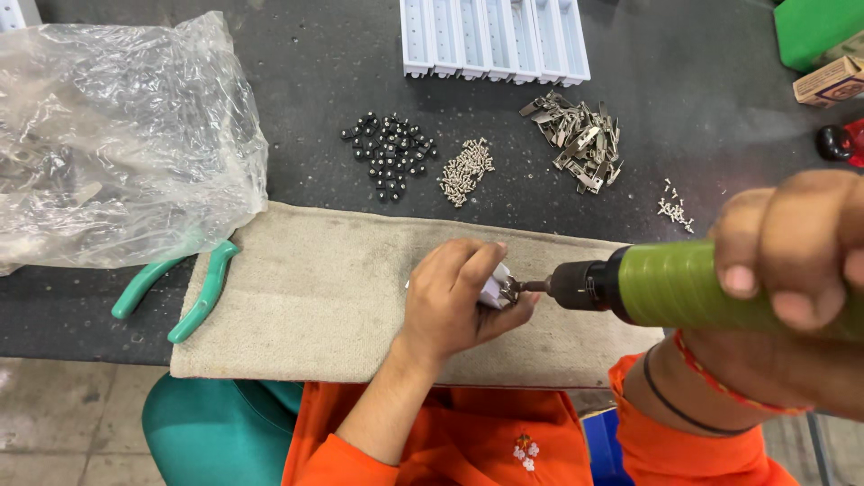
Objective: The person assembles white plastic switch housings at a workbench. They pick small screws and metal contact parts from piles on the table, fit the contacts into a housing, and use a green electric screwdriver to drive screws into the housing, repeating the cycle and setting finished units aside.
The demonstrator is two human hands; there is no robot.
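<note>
My left hand [454, 297] rests on a beige cloth [315, 288] and pinches a small white plastic part [495, 290] with a metal clip at its end. My right hand [792, 261] grips a green-bodied electric screwdriver [666, 286] held sideways. Its black chuck and bit [531, 286] point left and touch the metal clip on the white part. Most of the white part is hidden by my left fingers.
On the dark table lie black washers [389, 155], a pile of small screws [465, 169], a heap of metal clips [580, 139], a few more screws [673, 207], white plastic strips [495, 38], green-handled pliers [193, 292] and a crumpled clear plastic bag [117, 135].
</note>
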